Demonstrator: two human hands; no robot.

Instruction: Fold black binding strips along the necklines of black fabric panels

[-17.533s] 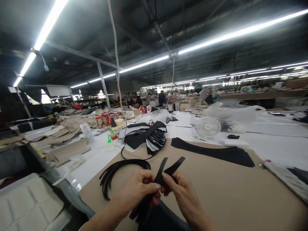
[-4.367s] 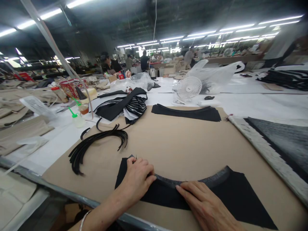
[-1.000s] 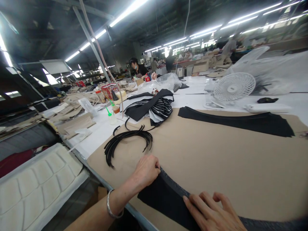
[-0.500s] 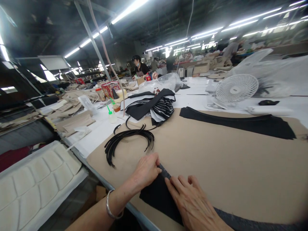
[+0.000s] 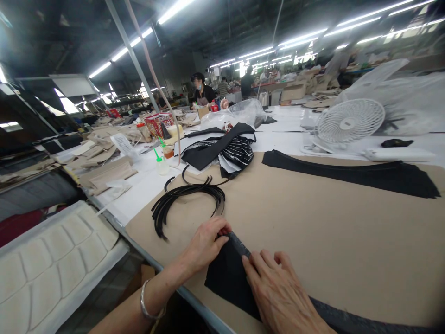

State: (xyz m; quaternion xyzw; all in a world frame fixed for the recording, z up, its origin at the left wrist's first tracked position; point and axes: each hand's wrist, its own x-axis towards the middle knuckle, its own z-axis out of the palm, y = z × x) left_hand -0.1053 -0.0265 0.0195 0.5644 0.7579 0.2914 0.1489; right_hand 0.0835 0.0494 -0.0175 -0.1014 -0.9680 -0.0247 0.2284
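Observation:
A black fabric panel lies at the near edge of the brown paper-covered table. A grey ribbed strip runs along its upper edge. My left hand pinches the left end of that strip, fingers curled. Just right of it, my right hand lies flat on the panel, fingers spread, fingertips pressing the strip. A bundle of curved black strips rests on the paper beyond my left hand.
A second black panel lies at the far side of the paper. Behind it stand a white fan and clear plastic bags. A pile of black and striped fabric and glue bottles sit left. People work at distant tables.
My right hand has slid left along the strip until it sits close to my left hand. The left hand stays at the strip's end. The view has tilted slightly.

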